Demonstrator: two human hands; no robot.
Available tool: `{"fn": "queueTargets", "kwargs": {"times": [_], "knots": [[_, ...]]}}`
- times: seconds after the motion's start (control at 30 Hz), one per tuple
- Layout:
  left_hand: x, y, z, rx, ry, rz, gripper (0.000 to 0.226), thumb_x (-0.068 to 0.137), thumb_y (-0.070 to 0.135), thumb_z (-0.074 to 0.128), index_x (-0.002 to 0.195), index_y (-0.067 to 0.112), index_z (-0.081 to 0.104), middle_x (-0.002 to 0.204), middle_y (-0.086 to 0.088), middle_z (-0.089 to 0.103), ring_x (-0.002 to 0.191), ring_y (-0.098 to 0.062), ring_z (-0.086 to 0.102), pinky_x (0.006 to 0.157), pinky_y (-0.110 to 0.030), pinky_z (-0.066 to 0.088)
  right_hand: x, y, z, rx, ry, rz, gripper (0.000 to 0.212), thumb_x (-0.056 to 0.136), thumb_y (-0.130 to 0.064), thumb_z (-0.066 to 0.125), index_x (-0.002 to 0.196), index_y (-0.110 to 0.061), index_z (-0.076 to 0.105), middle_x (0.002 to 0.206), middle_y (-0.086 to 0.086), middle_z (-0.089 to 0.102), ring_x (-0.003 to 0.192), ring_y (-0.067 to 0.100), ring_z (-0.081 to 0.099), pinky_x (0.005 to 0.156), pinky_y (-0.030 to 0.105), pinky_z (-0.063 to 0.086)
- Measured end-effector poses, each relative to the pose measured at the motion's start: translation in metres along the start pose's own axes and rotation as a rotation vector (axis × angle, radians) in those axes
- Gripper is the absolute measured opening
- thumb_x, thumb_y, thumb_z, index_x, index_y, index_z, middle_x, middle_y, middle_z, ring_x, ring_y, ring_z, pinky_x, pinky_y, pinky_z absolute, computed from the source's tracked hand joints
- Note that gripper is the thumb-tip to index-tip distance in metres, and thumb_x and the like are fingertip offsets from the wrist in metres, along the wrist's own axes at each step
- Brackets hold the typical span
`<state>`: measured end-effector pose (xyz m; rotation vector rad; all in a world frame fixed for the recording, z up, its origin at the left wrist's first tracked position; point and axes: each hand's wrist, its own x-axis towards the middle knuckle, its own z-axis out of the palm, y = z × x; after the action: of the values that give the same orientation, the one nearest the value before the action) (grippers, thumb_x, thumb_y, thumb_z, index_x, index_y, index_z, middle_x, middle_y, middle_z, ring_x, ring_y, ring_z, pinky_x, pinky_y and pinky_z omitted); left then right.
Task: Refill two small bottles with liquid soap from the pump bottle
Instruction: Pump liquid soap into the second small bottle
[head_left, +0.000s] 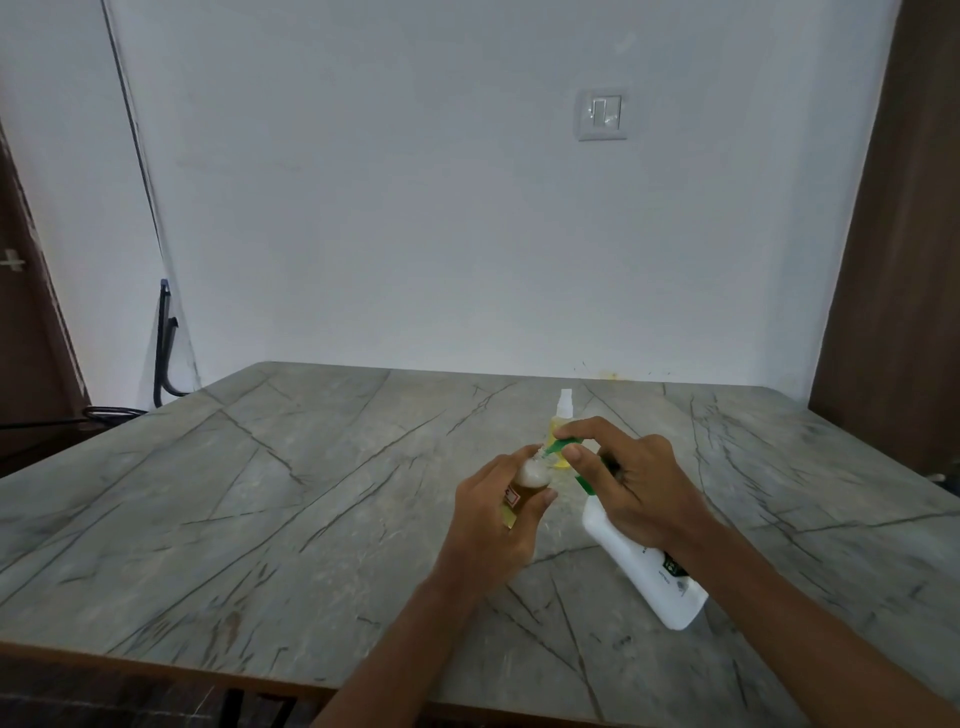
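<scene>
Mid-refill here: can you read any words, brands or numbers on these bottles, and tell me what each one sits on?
Nothing can be quoted.
small bottle in the left hand, red-bordered label: blurred, unreadable.
pump bottle in the right hand, dark patch and grey print: too small and blurred.
spray bottle behind: no text visible.

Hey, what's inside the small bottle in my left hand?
The small bottle shows brownish liquid with pale foam above it. The left hand wraps its lower part, hiding the bottom.
</scene>
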<state>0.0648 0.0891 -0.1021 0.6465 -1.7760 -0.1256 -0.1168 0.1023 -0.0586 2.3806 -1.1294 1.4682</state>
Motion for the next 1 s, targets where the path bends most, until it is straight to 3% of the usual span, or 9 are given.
{"fn": "queueTargets", "kwargs": {"times": [0.17,0.27,0.33,0.4,0.53,0.8,1.0], "knots": [[-0.0014,0.0006,0.0009,0.025,-0.054,0.010,0.038,0.084,0.019,0.070,0.117,0.001,0.060,0.101,0.004,0.063,0.089,0.012,0.054,0.076,-0.004,0.043,0.0001,-0.0016,-0.0006,0.009,0.026,0.013,0.034,0.098,-0.058,0.038,0.097,-0.032,0.060,0.050,-0.003,0.056,0.041,0.013,0.051,0.043,0.033,0.040],[-0.0006,0.0007,0.0005,0.013,-0.041,-0.002,0.040,0.086,0.024,0.067,0.118,0.002,0.060,0.101,-0.001,0.067,0.089,0.004,0.059,0.076,-0.007,0.045,-0.0028,-0.0004,-0.0004,0.000,-0.010,0.029,0.039,0.098,-0.063,0.031,0.106,-0.036,0.057,0.050,-0.003,0.055,0.045,0.012,0.057,0.044,0.033,0.041],[-0.0002,0.0004,-0.0002,0.005,-0.026,-0.007,0.041,0.086,0.027,0.067,0.118,0.002,0.060,0.101,-0.002,0.067,0.087,-0.001,0.061,0.075,-0.009,0.046,-0.0049,0.0012,-0.0003,-0.005,-0.026,0.024,0.040,0.098,-0.063,0.028,0.113,-0.038,0.055,0.050,-0.003,0.053,0.045,0.012,0.055,0.043,0.025,0.039],[-0.0003,0.0003,-0.0002,0.004,-0.018,-0.004,0.042,0.086,0.028,0.067,0.118,0.002,0.060,0.102,-0.002,0.067,0.087,-0.002,0.061,0.075,-0.009,0.047,-0.0058,0.0019,-0.0006,-0.016,-0.033,0.011,0.043,0.099,-0.063,0.026,0.118,-0.037,0.054,0.052,-0.002,0.055,0.044,0.012,0.049,0.043,0.016,0.031],[0.0001,0.0003,0.0002,0.010,-0.007,-0.006,0.042,0.085,0.028,0.067,0.118,0.003,0.060,0.102,-0.001,0.067,0.088,0.000,0.060,0.076,-0.008,0.046,-0.0061,0.0021,-0.0012,-0.019,-0.048,0.001,0.044,0.099,-0.063,0.024,0.122,-0.037,0.052,0.053,-0.002,0.055,0.044,0.010,0.048,0.044,0.013,0.030],[0.0006,0.0006,0.0005,0.022,0.005,-0.008,0.042,0.085,0.028,0.067,0.117,0.002,0.061,0.100,0.000,0.067,0.087,0.009,0.057,0.074,-0.005,0.044,-0.0030,0.0026,-0.0003,-0.013,-0.038,0.015,0.041,0.098,-0.063,0.027,0.116,-0.038,0.053,0.051,-0.004,0.054,0.043,0.014,0.049,0.043,0.019,0.033],[-0.0012,0.0026,0.0009,0.018,-0.043,0.002,0.038,0.085,0.023,0.069,0.116,0.003,0.061,0.098,0.006,0.063,0.086,0.011,0.055,0.074,-0.004,0.042,0.0006,-0.0037,-0.0017,0.028,0.008,0.015,0.037,0.099,-0.056,0.037,0.094,-0.027,0.060,0.048,-0.002,0.050,0.039,0.015,0.046,0.040,0.027,0.035]]}}
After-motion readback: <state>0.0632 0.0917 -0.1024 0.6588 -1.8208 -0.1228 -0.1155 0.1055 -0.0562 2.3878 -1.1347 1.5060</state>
